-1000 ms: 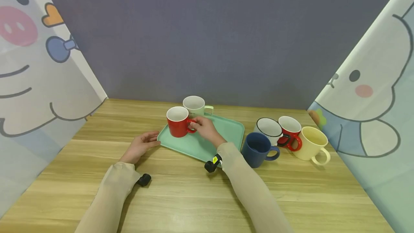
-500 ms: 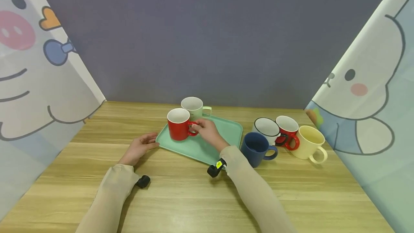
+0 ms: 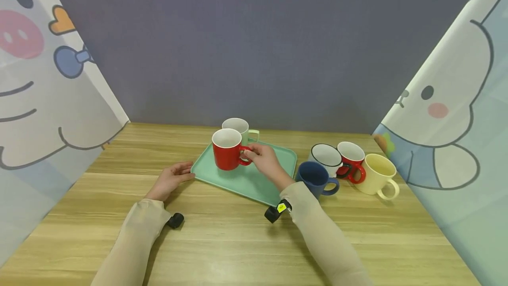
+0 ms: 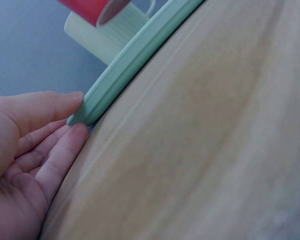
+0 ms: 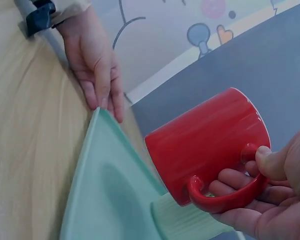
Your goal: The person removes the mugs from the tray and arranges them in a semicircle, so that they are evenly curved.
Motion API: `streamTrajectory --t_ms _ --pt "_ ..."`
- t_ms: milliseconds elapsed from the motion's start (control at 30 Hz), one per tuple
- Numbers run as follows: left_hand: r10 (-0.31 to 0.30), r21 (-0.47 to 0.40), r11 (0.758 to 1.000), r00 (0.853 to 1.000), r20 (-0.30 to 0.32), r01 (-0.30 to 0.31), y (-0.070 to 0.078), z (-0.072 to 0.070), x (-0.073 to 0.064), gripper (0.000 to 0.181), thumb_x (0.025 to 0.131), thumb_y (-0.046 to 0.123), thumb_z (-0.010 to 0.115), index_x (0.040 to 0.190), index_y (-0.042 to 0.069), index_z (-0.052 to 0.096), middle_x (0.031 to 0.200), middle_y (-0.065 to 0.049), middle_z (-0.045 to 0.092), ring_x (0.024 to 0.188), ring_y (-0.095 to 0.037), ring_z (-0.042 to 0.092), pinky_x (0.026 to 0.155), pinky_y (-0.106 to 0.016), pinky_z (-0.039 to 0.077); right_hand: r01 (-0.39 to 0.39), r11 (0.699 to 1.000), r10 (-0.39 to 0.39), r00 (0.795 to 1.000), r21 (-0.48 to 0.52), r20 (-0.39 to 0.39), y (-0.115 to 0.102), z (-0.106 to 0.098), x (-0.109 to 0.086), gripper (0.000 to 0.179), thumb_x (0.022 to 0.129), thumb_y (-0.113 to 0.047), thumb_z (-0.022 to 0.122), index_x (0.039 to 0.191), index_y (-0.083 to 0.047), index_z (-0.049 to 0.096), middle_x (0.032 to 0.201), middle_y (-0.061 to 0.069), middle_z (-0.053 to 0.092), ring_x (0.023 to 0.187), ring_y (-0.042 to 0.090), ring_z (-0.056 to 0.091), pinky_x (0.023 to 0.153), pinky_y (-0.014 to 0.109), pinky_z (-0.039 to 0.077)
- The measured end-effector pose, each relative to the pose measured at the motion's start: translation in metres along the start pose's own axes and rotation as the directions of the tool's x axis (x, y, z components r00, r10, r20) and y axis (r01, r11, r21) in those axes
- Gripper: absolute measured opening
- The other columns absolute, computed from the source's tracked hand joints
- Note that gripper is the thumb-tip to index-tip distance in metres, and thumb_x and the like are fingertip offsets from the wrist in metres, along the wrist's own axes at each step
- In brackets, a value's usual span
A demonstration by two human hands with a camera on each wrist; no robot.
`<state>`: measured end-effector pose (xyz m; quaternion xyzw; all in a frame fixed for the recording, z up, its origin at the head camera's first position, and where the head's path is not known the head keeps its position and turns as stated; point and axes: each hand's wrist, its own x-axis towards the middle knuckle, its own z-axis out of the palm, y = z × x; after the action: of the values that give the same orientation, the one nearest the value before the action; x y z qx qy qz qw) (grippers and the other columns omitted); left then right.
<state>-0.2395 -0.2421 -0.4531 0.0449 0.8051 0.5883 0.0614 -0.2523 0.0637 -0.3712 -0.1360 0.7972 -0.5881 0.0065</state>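
- Head: from above the near side, farthest back, facing far and down.
- Left wrist: low, tilted, close to the green tray (image 4: 135, 57).
- Right wrist: tilted, close behind the red mug (image 5: 202, 142), facing left.
- All three share both.

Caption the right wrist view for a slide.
Right hand holds a red mug by its handle above the green tray, whose corner the left hand touches.

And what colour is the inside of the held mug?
The red mug is white inside; the head view shows that best.
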Motion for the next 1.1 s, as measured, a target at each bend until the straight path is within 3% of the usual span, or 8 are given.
streamTrajectory --t_ms 300,667,900,1100 --pt "0.0 -0.015 1.0 1.0 0.005 0.0 0.0 -0.001 -0.001 0.061 0.097 0.017 0.068 0.146 -0.007 0.042 0.142 -0.027 0.049 0.131 -0.038 0.046 0.096 -0.022 0.046 -0.013 1.0 0.012 0.999 0.028 0.032 -0.02 -0.025 -0.014 0.021 0.1 -0.003 0.057 0.113 0.013 0.064 0.106 0.022 0.071 0.104 0.033 0.067 0.093 0.041 0.054" --pt "0.003 -0.006 1.0 1.0 0.0 -0.003 0.003 0.001 -0.002 0.059 0.098 0.016 0.066 0.146 -0.007 0.042 0.142 -0.027 0.049 0.13 -0.037 0.047 0.095 -0.021 0.046 0.033 0.999 -0.034 0.999 0.042 0.028 -0.026 -0.063 -0.034 0.021 0.102 -0.002 0.054 0.113 0.014 0.061 0.113 0.026 0.068 0.108 0.035 0.066 0.097 0.044 0.051" --pt "-0.001 0.005 1.0 1.0 0.011 0.001 0.003 0.002 -0.002 0.06 0.098 0.017 0.067 0.146 -0.008 0.041 0.142 -0.027 0.049 0.129 -0.037 0.047 0.096 -0.023 0.047 0.059 0.998 -0.058 0.996 -0.001 -0.074 -0.026 -0.096 -0.05 0.022 0.101 -0.002 0.056 0.112 0.015 0.062 0.105 0.023 0.071 0.094 0.014 0.069 0.086 0.028 0.055" --pt "-0.003 0.002 1.0 1.0 0.007 0.003 0.0 0.0 -0.001 0.06 0.097 0.017 0.067 0.146 -0.007 0.042 0.142 -0.026 0.049 0.13 -0.037 0.046 0.096 -0.022 0.046 0.046 0.998 -0.051 0.991 -0.044 -0.126 -0.021 -0.125 -0.063 0.025 0.101 -0.006 0.057 0.114 0.015 0.062 0.103 0.021 0.073 0.09 0.008 0.068 0.081 0.022 0.055"
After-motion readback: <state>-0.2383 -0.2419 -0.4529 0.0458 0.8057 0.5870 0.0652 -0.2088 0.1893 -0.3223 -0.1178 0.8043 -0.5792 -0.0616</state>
